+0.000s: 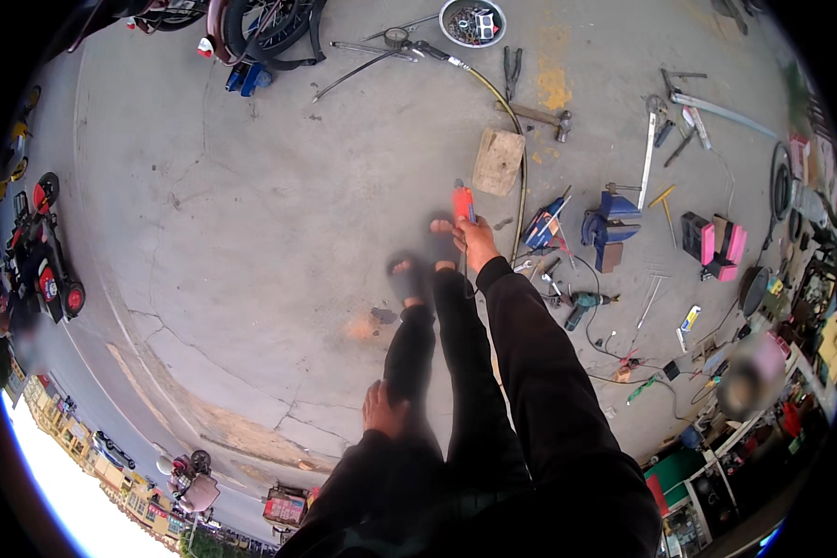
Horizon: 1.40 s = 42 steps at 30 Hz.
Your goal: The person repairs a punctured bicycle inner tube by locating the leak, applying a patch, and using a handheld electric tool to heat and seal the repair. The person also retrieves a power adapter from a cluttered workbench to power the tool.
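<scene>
My right hand (475, 244) is closed around a red-orange hand-held tool (464, 202) with a grey tip, out in front of my sandaled feet. Its exact kind is too small to make out. A wooden block (498, 162) lies on the ground just beyond it. To the right of that hand are a blue and red tool (541, 225) and a blue vise (609, 229). My left hand (383, 411) rests on my left leg with its fingers spread and nothing in it.
A yellowish hose (523, 167) curves past the block, near a hammer (564, 126) and pliers (512, 71). Farther right lie a drill (585, 305), cords and a pink-and-black box (713, 244). A metal bowl (447, 37) of small parts and a motorcycle wheel (268, 26) stand at the far side.
</scene>
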### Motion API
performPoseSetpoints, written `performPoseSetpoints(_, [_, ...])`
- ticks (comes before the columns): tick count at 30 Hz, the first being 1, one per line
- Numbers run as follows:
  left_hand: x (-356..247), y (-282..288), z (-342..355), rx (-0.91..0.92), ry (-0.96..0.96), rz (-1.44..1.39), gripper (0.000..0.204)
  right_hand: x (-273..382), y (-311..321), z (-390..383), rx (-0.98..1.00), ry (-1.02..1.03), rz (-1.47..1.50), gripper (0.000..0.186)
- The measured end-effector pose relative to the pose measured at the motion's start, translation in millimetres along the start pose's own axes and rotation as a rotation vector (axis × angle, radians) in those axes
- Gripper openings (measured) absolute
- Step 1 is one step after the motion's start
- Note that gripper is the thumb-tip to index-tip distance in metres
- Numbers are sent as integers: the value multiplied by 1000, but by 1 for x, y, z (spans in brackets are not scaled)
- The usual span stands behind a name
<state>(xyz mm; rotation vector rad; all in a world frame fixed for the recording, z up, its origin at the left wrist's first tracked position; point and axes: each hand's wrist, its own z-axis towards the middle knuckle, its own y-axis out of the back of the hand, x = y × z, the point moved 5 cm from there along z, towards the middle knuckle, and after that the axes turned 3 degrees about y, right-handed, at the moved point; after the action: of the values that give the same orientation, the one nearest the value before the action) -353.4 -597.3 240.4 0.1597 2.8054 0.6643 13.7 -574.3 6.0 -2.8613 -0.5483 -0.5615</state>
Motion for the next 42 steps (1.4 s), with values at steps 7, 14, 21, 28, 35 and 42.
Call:
performPoseSetpoints(7, [-24, 22, 74, -41, 24, -13, 82, -41, -33, 234, -265, 397, -321, 44])
performPoseSetpoints(14, [-30, 29, 82, -6, 42, 10, 81, -23, -13, 259, -428, 458, -781, 46])
performPoseSetpoints(21, [-58, 34, 48, 170, 134, 185, 86, -27, -38, 21, 396, 714, -1343, 30])
performPoseSetpoints(28, [-46, 78, -10, 402, -201, 422, 62, -1, 43, -169, 0, 386, -991, 24])
performPoseSetpoints(35, [-43, 172, 20, 228, -407, 671, 46, -81, 148, -326, -285, 197, -224, 24])
performPoseSetpoints(42, [-66, 258, 25, 124, -276, 639, 60, -201, 180, -430, -505, 224, -581, 30])
